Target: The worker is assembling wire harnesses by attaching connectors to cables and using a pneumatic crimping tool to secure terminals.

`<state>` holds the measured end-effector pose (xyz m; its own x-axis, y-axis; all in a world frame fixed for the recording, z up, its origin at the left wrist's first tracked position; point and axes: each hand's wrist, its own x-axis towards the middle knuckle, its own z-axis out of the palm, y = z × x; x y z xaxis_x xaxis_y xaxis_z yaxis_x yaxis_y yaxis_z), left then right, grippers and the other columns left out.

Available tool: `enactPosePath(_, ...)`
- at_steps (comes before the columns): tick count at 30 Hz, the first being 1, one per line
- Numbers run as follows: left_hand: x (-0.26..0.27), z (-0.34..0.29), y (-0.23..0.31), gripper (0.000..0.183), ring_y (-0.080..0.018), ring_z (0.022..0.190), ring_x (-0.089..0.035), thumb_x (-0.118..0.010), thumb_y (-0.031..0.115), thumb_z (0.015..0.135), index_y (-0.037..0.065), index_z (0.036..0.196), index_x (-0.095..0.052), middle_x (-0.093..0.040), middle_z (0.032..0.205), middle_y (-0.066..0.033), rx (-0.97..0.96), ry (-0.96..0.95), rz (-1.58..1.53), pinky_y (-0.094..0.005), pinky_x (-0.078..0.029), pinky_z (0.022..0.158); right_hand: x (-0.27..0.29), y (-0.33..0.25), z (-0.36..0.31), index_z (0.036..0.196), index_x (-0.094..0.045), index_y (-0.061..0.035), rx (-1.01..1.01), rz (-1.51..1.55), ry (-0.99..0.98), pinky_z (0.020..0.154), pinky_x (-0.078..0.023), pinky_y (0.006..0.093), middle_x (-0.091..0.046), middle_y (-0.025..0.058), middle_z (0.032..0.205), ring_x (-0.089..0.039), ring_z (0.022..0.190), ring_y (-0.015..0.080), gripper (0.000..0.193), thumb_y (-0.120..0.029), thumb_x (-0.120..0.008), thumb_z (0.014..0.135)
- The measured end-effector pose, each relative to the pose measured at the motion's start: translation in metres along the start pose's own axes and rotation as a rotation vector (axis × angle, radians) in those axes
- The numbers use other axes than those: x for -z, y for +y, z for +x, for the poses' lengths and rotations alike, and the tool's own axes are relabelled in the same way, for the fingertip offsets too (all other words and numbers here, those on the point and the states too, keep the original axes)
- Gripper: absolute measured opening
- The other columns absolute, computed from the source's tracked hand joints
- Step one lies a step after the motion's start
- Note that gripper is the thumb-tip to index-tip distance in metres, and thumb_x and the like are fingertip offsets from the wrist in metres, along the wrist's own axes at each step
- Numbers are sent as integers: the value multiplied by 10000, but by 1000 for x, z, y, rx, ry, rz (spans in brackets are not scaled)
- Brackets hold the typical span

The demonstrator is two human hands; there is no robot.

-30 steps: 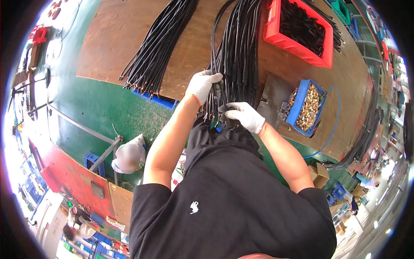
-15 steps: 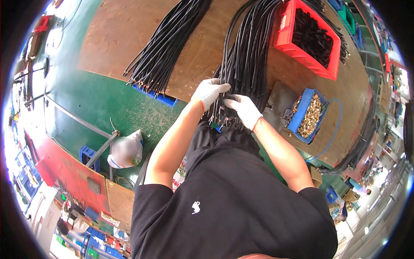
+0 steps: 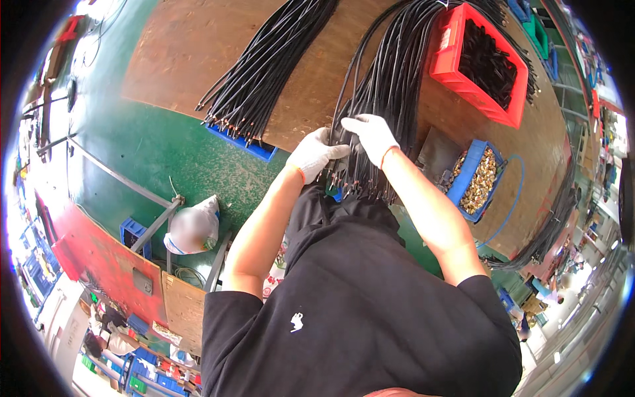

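Note:
A thick bundle of black cables [image 3: 387, 86] hangs over the near table edge toward my lap, with bare copper-coloured ends at the bottom. My left hand [image 3: 313, 156], in a white knit glove, is closed on a black cable at the bundle's left side. My right hand [image 3: 372, 137], also gloved, lies just right of and above it, over the bundle. Its fingers point left and look pinched together, but what is between them is too small to tell. A second bundle of black cables [image 3: 268, 73] rests farther left, its copper ends past the table edge.
On the brown table [image 3: 178, 59], a red bin [image 3: 444, 63] holds short black pieces. Nearer me, a blue bin [image 3: 468, 173] is filled with small brass-coloured parts. A blue crate [image 3: 241, 143] sits below the left bundle. A white sack [image 3: 193, 228] stands by a metal frame [image 3: 119, 173].
My right hand has moved up and now sits higher than the left. The left hand has dropped slightly down and left. The view has shifted a little.

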<state>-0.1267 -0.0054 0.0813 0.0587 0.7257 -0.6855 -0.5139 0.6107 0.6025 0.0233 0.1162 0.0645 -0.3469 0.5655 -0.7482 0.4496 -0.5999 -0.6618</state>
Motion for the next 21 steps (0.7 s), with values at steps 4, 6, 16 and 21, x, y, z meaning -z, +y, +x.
enactPosePath(4,-3,-7,18,286,-144,828,-704,-826,135,859,8,1048,-652,-736,931,-86,38,67,226,-295,-560,761,6,-22,34,886,-751,8,8,-23,146,471,-475,323,-639,55,631,-585,494,159,206,-192,-792,909)
enactPosePath(6,-1,-9,25,303,-183,858,-713,-822,196,865,-2,1027,-659,-733,902,-115,82,27,438,-334,-561,812,13,-32,50,868,-748,19,28,-102,196,488,-499,331,-658,71,644,-615,512,167,218,-190,-798,905)
enactPosePath(16,19,21,6,413,-184,866,-691,-668,397,990,5,1064,-776,-776,979,-112,71,102,609,-370,-546,827,37,-3,-7,1219,-700,25,149,250,-29,765,-560,273,-723,35,986,-659,820,113,280,-124,-701,982)
enactPosePath(21,13,33,-2,269,-55,737,-631,-704,358,1039,91,1076,-703,-692,836,13,81,-32,235,-238,-487,574,48,29,-62,1341,-676,10,203,-141,-131,1029,-533,300,-747,81,1219,-680,1117,140,421,-94,-768,943)
